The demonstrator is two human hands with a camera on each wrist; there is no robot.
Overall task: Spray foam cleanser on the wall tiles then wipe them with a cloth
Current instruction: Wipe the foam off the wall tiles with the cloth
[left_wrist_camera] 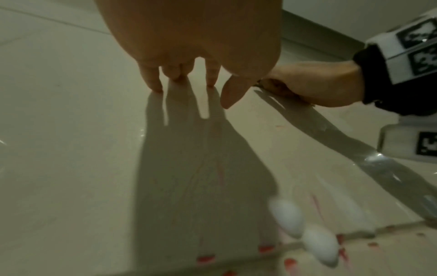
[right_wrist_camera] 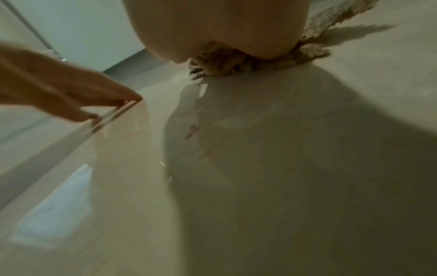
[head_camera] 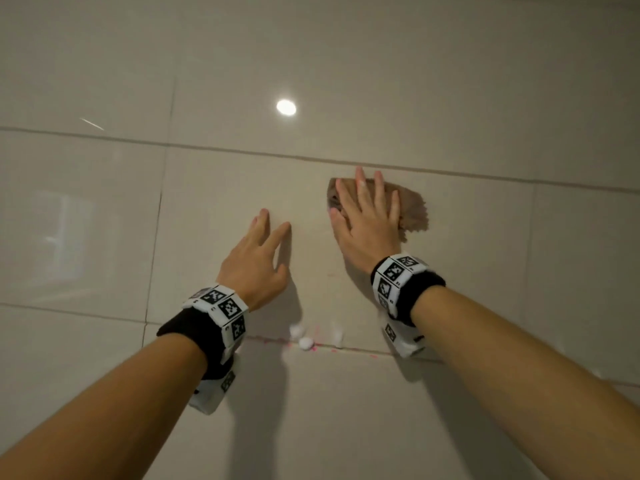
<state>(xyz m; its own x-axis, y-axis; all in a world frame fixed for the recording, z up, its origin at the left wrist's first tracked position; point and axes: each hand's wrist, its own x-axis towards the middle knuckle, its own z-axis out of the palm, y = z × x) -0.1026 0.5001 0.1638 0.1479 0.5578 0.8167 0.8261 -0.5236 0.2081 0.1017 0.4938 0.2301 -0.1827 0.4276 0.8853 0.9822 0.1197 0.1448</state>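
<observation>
Glossy beige wall tiles (head_camera: 221,209) fill the head view. A brown fluffy cloth (head_camera: 414,211) lies flat on the wall under my right hand (head_camera: 367,216), whose straight, spread fingers press it against the tile just below a grout line. In the right wrist view the cloth (right_wrist_camera: 314,50) bulges out from under the palm. To the left of it, my left hand (head_camera: 259,258) holds nothing and touches the tile with straight fingertips (left_wrist_camera: 155,87). Two white foam blobs (head_camera: 301,337) cling near the lower grout line, and they show close up as foam blobs (left_wrist_camera: 305,231) in the left wrist view.
Pink stains (head_camera: 313,348) dot the grout line (head_camera: 346,348) under the foam; red spots (left_wrist_camera: 290,263) show along that joint. A ceiling light glares off the tile (head_camera: 286,107). No spray bottle is in view.
</observation>
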